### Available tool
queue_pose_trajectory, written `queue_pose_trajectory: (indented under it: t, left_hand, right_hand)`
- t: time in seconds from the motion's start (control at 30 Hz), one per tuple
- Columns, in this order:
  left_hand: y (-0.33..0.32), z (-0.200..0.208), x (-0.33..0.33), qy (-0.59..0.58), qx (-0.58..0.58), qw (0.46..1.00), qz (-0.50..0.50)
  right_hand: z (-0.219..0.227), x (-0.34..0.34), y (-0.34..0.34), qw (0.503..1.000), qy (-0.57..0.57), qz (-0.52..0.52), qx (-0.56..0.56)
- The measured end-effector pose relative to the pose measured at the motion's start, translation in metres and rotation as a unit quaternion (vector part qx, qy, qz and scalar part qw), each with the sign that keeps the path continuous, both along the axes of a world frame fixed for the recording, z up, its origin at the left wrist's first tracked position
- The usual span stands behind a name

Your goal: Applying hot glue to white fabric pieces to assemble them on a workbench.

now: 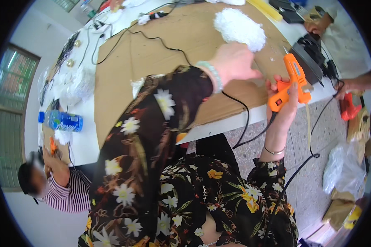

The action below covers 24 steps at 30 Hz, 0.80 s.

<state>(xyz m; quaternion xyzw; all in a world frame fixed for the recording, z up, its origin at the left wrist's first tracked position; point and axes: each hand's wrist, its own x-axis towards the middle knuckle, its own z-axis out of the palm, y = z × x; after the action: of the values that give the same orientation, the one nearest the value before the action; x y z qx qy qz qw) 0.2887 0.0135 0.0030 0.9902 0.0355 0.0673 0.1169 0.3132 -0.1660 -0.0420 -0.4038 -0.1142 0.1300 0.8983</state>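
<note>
My right hand (285, 108) is wrapped round an orange hot glue gun (293, 70), its nozzle pointing up and away. A pale glue stick (308, 123) sticks out of the gun's back end, and a black cord hangs from the handle. My left hand (235, 61) is stretched over the cardboard with its fingers curled in. Whatever it may pinch is hidden by the back of the hand. Just beyond its knuckles lies a fluffy white bundle (240, 28); I cannot tell whether they touch.
Brown cardboard (127, 82) covers much of the white table, with a black cable across it. To the left stands a blue-labelled bottle (64, 121) near clear plastic wrap. At right are a black box (307, 61) and another person's hand (350, 85). Someone in stripes (68, 193) sits at left.
</note>
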Motion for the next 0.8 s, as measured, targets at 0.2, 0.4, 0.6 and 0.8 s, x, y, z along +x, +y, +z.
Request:
queue_pose_trajectory:
  t: [0.2,0.4,0.6,0.8]
  left_hand:
    - [-0.01,-0.006,0.009,-0.034,0.002,0.999,-0.002]
    - [-0.013,-0.021,0.015,-0.031,-0.015,0.999,0.01]
    - [-0.019,-0.032,0.021,-0.057,-0.016,0.998,0.013]
    - [-0.027,-0.018,-0.014,-0.085,0.009,0.995,-0.047]
  right_hand:
    - [0.003,-0.01,0.0,1.0,-0.029,-0.005,0.003]
    - [-0.004,-0.005,0.006,0.999,-0.05,-0.006,0.018]
    - [-0.005,0.001,0.003,0.995,-0.1,0.02,0.01]
    - [0.004,-0.011,0.006,0.996,-0.068,-0.035,-0.04]
